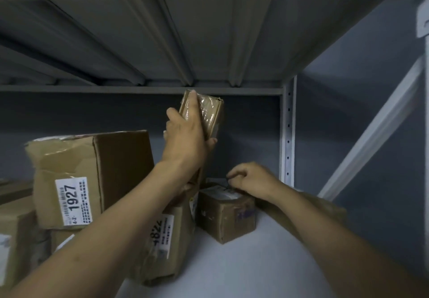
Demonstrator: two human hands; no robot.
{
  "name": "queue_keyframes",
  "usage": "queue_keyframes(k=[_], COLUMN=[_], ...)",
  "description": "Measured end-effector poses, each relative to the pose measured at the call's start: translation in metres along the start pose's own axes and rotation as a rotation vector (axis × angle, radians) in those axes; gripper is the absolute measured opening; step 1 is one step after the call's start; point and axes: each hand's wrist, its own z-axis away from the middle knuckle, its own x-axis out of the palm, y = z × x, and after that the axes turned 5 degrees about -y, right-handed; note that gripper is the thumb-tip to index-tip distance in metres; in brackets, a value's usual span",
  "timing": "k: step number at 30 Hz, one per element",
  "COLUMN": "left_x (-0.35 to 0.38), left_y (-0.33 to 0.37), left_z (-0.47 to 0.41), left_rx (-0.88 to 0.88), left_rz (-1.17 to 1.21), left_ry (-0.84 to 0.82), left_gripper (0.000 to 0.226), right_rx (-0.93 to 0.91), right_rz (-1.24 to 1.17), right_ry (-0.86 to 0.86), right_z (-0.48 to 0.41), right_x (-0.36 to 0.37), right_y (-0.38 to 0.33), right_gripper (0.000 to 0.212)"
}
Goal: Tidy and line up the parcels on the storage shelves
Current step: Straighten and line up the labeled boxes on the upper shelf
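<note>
The small taped parcel (210, 112) was at the centre of the frame, held upright in the air just under the rear beam of the upper shelf (209, 37). The left hand (185, 135) gripped it from the left and below, fingers laid up its near face and the thumb wrapped under its lower end.

Below it, at lower centre right, a small brown box (226, 216) stood on the white shelf board (243, 272). The right hand (251, 179) rested on its top rear edge with the fingers curled; whether they pinched anything could not be told.

Just left of that box, touching it, a tilted carton (173, 239) with a white label leaned under the left forearm. Further left stood a large dented carton (120, 172) bearing a label reading 1927 (73, 201), set on top of other cardboard. Another carton (16, 239) showed at the lower left edge of the frame.

All of these shared one shelf bay, closed at the right by a perforated upright post (288, 130), with a pale diagonal brace (371, 133) beyond it.
</note>
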Motion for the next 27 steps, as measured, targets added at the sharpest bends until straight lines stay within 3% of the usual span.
queue_keyframes(k=[4, 8, 11, 17, 27], left_x=[-0.003, -0.007, -0.009, -0.016, -0.039], left_y=[-0.005, -0.011, -0.011, -0.006, 0.011], left_z=[0.001, 0.004, 0.006, 0.019, 0.064], left_rx=[0.024, 0.036, 0.055, 0.111, 0.191], left_rz=[0.019, 0.046, 0.069, 0.114, 0.263], left_ry=[-0.004, 0.015, 0.020, 0.046, 0.135], left_gripper=[0.109, 0.107, 0.107, 0.106, 0.098], right_rx=[0.144, 0.131, 0.148, 0.210, 0.272], right_rz=[0.154, 0.170, 0.232, 0.230, 0.216], right_ry=[-0.293, -0.301, -0.333, -0.150, 0.102], right_z=[0.000, 0.005, 0.019, 0.050, 0.121], right_x=[0.011, 0.013, 0.013, 0.011, 0.010], right_y=[-0.008, -0.019, -0.032, -0.038, -0.057], right_gripper=[0.065, 0.084, 0.077, 0.048, 0.046])
